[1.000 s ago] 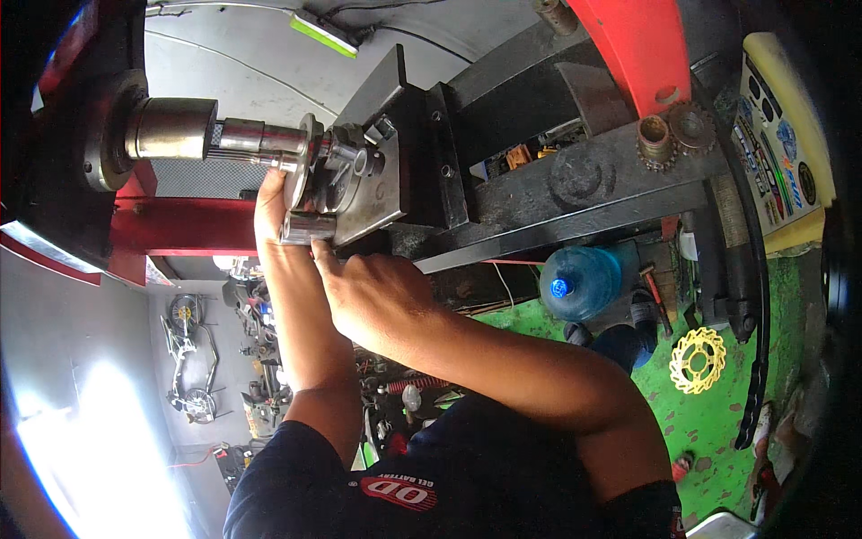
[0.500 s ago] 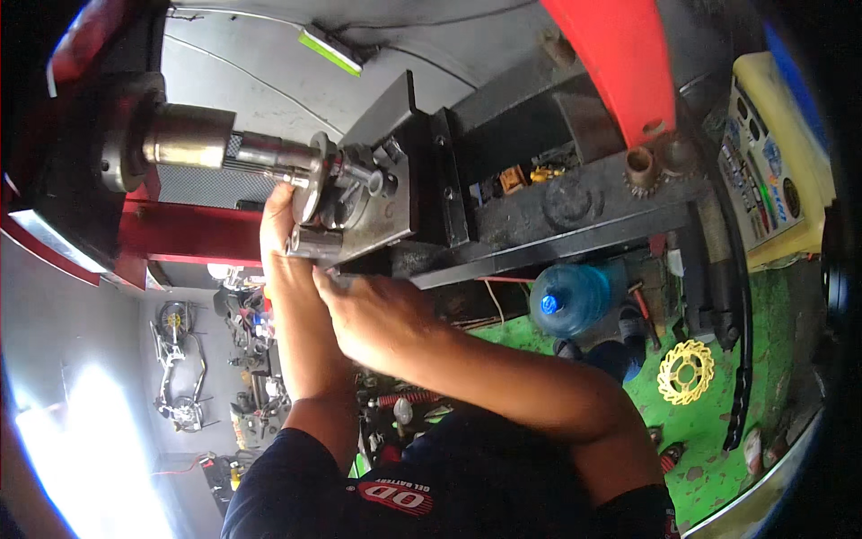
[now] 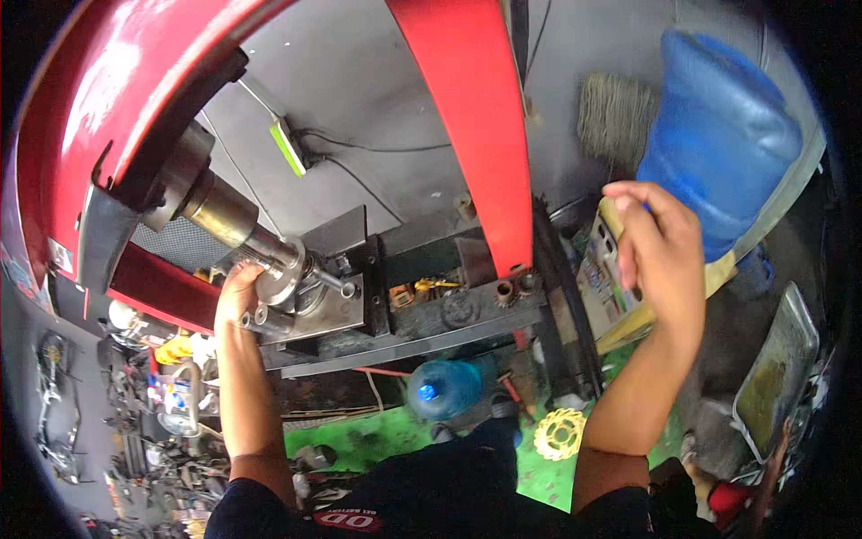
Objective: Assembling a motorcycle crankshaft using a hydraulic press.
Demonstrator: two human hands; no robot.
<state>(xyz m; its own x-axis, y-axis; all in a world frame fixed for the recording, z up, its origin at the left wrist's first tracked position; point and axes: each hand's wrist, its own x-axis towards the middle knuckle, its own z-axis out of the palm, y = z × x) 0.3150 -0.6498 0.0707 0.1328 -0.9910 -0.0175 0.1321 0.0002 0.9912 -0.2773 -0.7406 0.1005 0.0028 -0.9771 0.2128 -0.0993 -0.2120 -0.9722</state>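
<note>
Left hand (image 3: 237, 292) is up at the press, wrapped on the near left side of the crank (image 3: 278, 280), thumb up against it; rest of the fingers go behind the metal, so I can't see their exact hold. Crank sits between the ram (image 3: 221, 208) above left and the plate (image 3: 337, 314) below, tilted, its rod (image 3: 330, 277) sticking out to the right over the plate, away from that hand. A short sleeve (image 3: 274, 322) is right beside the left wrist, at the plate's near edge. Right hand (image 3: 663, 247) is well apart from the crank, raised out to the right, fingers loosely bent, released, in front of the yellow-edged panel (image 3: 603, 269) and near the blue barrel (image 3: 718, 135). Red frame (image 3: 467, 117) stands between the two hands, gears (image 3: 505, 292) at its foot on the bench beam (image 3: 431, 334), also well right of the crank. Down on the green floor (image 3: 359, 436): blue jug (image 3: 446, 389) below the beam, hammer (image 3: 510, 388) just beside it, gold disc (image 3: 558, 434) farther right, near the right forearm. Lit green-edged strip (image 3: 287, 148) on the grey wall behind the crank.
</note>
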